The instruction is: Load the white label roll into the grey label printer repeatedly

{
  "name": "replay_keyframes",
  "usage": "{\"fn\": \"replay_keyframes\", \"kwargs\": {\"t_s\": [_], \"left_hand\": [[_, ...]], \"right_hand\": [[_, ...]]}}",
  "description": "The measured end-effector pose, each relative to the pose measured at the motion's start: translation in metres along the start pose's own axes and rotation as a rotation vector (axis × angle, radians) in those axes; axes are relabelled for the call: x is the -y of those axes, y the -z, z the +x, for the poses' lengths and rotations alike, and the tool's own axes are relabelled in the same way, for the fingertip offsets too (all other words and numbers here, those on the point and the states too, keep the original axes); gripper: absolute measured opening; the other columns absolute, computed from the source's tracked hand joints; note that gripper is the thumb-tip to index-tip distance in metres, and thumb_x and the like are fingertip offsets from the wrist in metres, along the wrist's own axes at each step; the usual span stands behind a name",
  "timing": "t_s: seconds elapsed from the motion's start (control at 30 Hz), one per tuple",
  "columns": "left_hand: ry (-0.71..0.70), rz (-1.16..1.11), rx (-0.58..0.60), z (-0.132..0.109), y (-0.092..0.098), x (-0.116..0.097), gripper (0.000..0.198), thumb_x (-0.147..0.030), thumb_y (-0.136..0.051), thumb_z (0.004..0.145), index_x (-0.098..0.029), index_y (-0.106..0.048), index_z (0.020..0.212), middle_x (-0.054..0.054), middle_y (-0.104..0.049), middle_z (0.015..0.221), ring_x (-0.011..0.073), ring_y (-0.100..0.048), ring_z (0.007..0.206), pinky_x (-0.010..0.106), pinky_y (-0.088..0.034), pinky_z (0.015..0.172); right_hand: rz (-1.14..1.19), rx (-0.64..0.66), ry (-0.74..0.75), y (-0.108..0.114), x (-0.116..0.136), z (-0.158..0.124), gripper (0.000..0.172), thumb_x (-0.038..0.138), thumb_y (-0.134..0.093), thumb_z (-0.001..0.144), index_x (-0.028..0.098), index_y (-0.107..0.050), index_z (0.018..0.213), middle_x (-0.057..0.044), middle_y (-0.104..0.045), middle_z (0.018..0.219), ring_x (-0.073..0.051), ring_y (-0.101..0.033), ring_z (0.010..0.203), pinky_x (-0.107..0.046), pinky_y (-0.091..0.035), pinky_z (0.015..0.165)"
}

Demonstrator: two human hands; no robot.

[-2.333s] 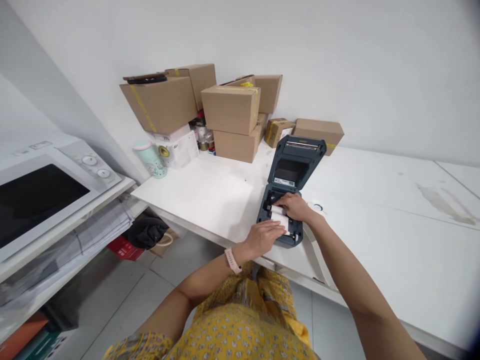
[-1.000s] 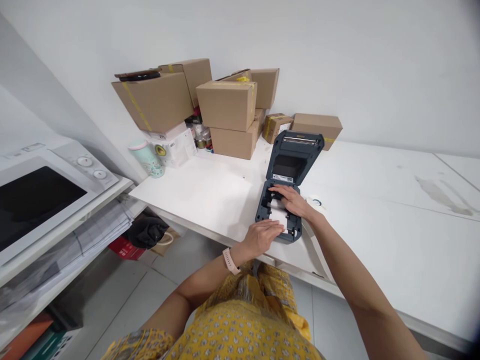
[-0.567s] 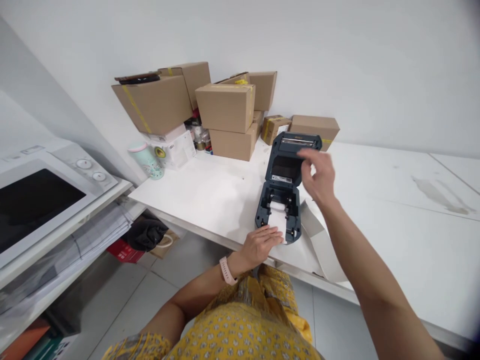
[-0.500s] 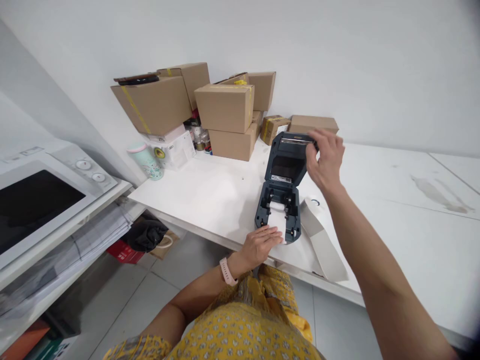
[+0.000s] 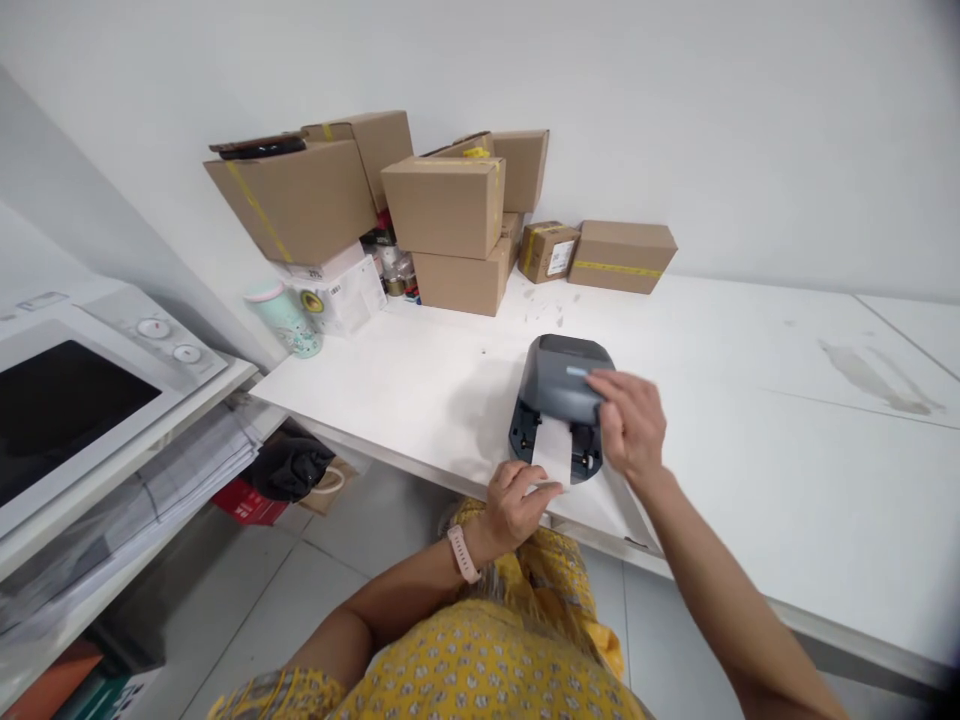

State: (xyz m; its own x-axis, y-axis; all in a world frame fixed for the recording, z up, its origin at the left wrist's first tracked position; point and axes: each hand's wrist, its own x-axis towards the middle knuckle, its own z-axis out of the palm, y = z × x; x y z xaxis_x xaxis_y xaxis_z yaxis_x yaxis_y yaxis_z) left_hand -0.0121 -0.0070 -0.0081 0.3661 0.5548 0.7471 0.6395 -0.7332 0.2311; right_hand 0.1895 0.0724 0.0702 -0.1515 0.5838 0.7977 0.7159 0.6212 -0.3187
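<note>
A dark grey label printer (image 5: pixel 519 432) sits near the front edge of the white table. Its lid (image 5: pixel 564 380) is partly lowered, with a gap at the front showing the inside. A white strip of label paper (image 5: pixel 553 450) runs out over the printer's front. My left hand (image 5: pixel 517 503) pinches the end of this strip at the table edge. My right hand (image 5: pixel 631 422) grips the lid's right side, thumb below and fingers on top. Most of the paper roll is hidden beneath the lid.
Cardboard boxes (image 5: pixel 450 210) are stacked against the wall at the back left, with a smaller box (image 5: pixel 622 255) beside them. A mint tumbler (image 5: pixel 285 320) stands at the table's left end. A white microwave (image 5: pixel 112 350) rests on a shelf to the left.
My right hand has swung the printer lid down and forward from its upright position. My left hand has gone from lying flat on the paper to pinching its end.
</note>
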Motion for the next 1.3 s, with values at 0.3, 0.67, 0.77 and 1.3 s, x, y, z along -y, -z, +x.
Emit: {"fn": "replay_keyframes", "kwargs": {"t_s": [0.3, 0.67, 0.77, 1.3], "left_hand": [[-0.122, 0.104, -0.188, -0.012, -0.032, 0.02, 0.028, -0.03, -0.066, 0.089, -0.029, -0.067, 0.117, 0.008, -0.063, 0.135, 0.0263, -0.04, 0.143, 0.054, -0.03, 0.12], [-0.093, 0.045, -0.083, 0.005, -0.053, 0.044, 0.048, -0.029, -0.045, 0.095, -0.018, -0.047, 0.142, 0.012, -0.068, 0.129, 0.0239, -0.052, 0.134, 0.052, -0.021, 0.124], [-0.066, 0.05, -0.086, 0.008, -0.048, 0.039, 0.045, -0.031, -0.045, 0.095, -0.021, -0.05, 0.139, 0.009, -0.069, 0.126, 0.0233, -0.055, 0.129, 0.049, -0.024, 0.124], [1.318, -1.208, 0.436, 0.036, 0.004, 0.003, 0.043, -0.054, -0.073, 0.069, -0.013, -0.062, 0.062, -0.004, -0.048, 0.053, 0.0048, -0.033, 0.046, 0.025, -0.017, 0.048]], "right_hand": [[0.069, 0.065, -0.092, -0.027, 0.013, -0.082, 0.05, 0.02, -0.033, 0.096, 0.031, -0.052, 0.141, -0.007, -0.057, 0.143, -0.027, -0.046, 0.14, -0.058, -0.037, 0.114], [0.07, -0.11, -0.25, -0.054, 0.007, -0.102, 0.051, 0.026, -0.024, 0.095, 0.027, -0.063, 0.129, -0.01, -0.066, 0.129, -0.031, -0.052, 0.135, -0.063, -0.038, 0.112], [0.041, -0.079, -0.289, -0.054, 0.009, -0.1, 0.052, 0.028, -0.023, 0.096, 0.026, -0.066, 0.125, -0.01, -0.067, 0.127, -0.031, -0.052, 0.134, -0.062, -0.038, 0.113], [0.324, -0.166, -0.368, -0.036, 0.033, -0.084, 0.04, 0.029, -0.036, 0.102, 0.023, -0.061, 0.133, -0.008, -0.065, 0.134, -0.027, -0.049, 0.138, -0.055, -0.037, 0.114]]}}
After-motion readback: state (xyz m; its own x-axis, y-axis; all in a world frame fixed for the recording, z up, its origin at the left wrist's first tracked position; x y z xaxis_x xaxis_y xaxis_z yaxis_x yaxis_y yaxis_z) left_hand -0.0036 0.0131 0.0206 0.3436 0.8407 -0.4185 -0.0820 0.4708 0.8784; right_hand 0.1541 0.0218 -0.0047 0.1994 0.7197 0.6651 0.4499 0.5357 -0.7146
